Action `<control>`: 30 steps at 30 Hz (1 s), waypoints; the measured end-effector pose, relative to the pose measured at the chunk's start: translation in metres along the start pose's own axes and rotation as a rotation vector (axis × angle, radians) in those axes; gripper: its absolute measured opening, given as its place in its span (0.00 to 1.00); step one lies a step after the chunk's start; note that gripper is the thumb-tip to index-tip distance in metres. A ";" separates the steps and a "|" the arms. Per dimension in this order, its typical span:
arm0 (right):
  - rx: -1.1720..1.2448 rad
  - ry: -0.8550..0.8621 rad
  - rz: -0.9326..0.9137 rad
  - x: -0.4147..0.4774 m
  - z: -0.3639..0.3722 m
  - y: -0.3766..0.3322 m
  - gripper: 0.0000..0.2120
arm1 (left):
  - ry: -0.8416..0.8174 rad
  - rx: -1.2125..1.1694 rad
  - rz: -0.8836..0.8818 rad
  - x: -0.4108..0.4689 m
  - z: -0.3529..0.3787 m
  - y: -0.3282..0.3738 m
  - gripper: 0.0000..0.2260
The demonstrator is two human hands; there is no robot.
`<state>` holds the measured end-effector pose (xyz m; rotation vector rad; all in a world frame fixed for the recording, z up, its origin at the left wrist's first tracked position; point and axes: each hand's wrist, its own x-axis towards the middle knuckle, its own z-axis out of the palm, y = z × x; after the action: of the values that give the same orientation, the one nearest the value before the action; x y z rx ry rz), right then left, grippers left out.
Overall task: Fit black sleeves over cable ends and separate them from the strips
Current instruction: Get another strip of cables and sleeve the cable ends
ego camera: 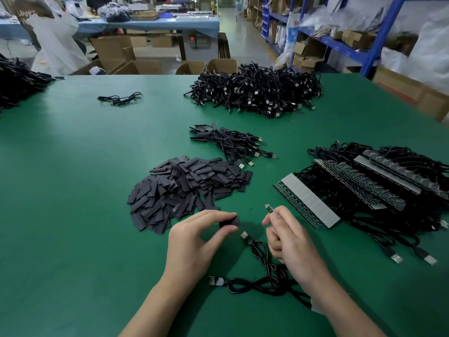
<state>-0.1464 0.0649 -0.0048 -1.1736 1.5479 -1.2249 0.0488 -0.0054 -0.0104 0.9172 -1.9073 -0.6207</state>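
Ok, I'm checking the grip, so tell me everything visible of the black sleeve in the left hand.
The short matte black sleeve looks like flat plastic tubing. The left hand pinches it between thumb and fingers over the green table, near the pile of loose sleeves. Fingers hide most of it; the bare cable end is apart.

Sleeve pile left of strips; cable heap behind.

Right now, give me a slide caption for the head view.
Left hand pinches a black sleeve while right hand holds a cable end over the green table.
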 end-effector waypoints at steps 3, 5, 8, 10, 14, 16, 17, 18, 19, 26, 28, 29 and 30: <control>-0.027 -0.038 -0.077 -0.001 0.000 -0.001 0.15 | 0.012 -0.009 -0.009 0.001 0.000 -0.001 0.08; -0.083 -0.058 -0.112 -0.002 0.001 -0.002 0.14 | 0.018 -0.016 -0.010 0.001 0.000 -0.001 0.08; -0.136 -0.070 -0.123 -0.001 0.002 -0.001 0.12 | 0.015 -0.025 -0.005 0.002 0.000 -0.002 0.08; -0.121 -0.081 -0.139 -0.001 0.002 -0.001 0.12 | 0.015 -0.028 -0.007 0.002 -0.001 -0.002 0.08; -0.033 -0.087 -0.153 -0.001 0.002 -0.002 0.03 | 0.011 -0.032 -0.010 0.002 0.000 -0.001 0.07; -0.001 -0.100 -0.146 0.000 0.001 -0.001 0.05 | 0.003 -0.014 -0.004 0.002 -0.001 -0.001 0.07; 0.006 -0.111 -0.143 0.000 0.001 0.000 0.06 | 0.002 -0.004 -0.003 0.001 -0.001 -0.001 0.06; 0.013 -0.123 -0.140 0.000 0.001 0.000 0.07 | -0.001 0.000 -0.002 0.001 -0.001 -0.001 0.06; 0.015 -0.135 -0.140 0.000 0.000 0.001 0.07 | -0.004 0.001 -0.001 0.001 -0.001 -0.001 0.06; 0.080 -0.170 -0.117 0.002 -0.001 0.004 0.07 | -0.025 0.013 0.060 0.001 0.000 -0.001 0.06; 0.089 -0.182 -0.103 0.002 -0.002 0.004 0.08 | -0.027 0.017 0.078 0.001 0.001 -0.001 0.06; 0.091 -0.188 -0.096 0.002 -0.002 0.004 0.08 | -0.026 0.016 0.085 0.001 0.001 -0.001 0.06; 0.093 -0.193 -0.090 0.002 -0.002 0.004 0.08 | -0.025 0.015 0.089 0.001 0.001 -0.001 0.05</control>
<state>-0.1495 0.0640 -0.0088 -1.2718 1.2948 -1.1911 0.0481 -0.0066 -0.0118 0.8330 -1.9658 -0.5680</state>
